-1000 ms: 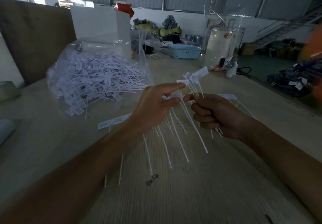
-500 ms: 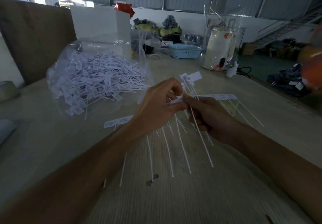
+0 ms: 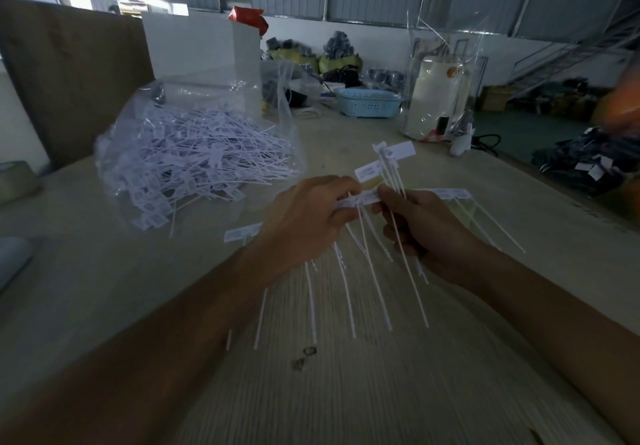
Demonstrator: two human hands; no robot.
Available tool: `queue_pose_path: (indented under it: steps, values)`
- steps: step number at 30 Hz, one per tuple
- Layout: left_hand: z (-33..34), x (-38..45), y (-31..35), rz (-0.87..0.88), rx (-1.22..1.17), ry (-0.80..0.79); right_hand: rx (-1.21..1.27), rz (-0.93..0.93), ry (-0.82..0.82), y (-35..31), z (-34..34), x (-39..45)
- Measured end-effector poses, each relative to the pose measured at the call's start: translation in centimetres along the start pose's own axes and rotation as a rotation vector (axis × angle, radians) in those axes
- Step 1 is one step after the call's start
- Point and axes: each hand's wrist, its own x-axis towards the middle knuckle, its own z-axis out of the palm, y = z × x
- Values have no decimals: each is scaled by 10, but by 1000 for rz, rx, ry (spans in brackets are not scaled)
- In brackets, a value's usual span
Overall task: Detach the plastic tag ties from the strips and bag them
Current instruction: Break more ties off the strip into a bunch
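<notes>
Head view: both hands, left (image 3: 308, 216) and right (image 3: 426, 226), pinch one strip of tag ties (image 3: 360, 199) between curled fingers.

Head view, down over table (image 3: 104, 306).

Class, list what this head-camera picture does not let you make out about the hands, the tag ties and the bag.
1. Head view: print on the tag ties is too small and blurred.
2. Left hand covers its own fingertips, so its exact grip is hidden.
3. Right hand hides the stems it holds.
4. Ties in the clear bag overlap; no count possible.
</notes>
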Motion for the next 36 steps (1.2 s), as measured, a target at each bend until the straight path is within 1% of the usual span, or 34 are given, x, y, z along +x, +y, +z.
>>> queue_pose_path:
  steps: [3, 7, 15, 17, 20, 21, 27, 31, 33, 36]
  values:
    - [0, -1, 0, 9, 24, -14, -121, -64, 14, -1, 0, -1]
    - [-1, -1, 3, 30, 26, -15, -167, -107, 14, -2, 1, -2]
    - [0, 1, 2, -68, -62, -63, -302, -225, 20, -1, 1, -3]
    - [2, 1, 0, -90, -97, -58, -388, -294, 32, -3, 1, -2]
    - [4, 0, -4, -88, -202, -28, -614, -424, 40, -5, 1, -4]
    - [4, 0, -5, -79, -209, -15, -619, -428, 41, -5, 1, -4]
    - [6, -1, -5, -60, -223, 38, -434, -364, 39, -4, 0, -4]
    - [2, 0, -3, -76, -206, 92, -220, -256, 0, -4, -3, -4]
    - [-1, 0, -2, -94, -209, 124, -194, -217, -30, -4, -5, -3]
    - [-4, 1, -2, -114, -215, 183, -244, -162, -82, -3, -8, -3]
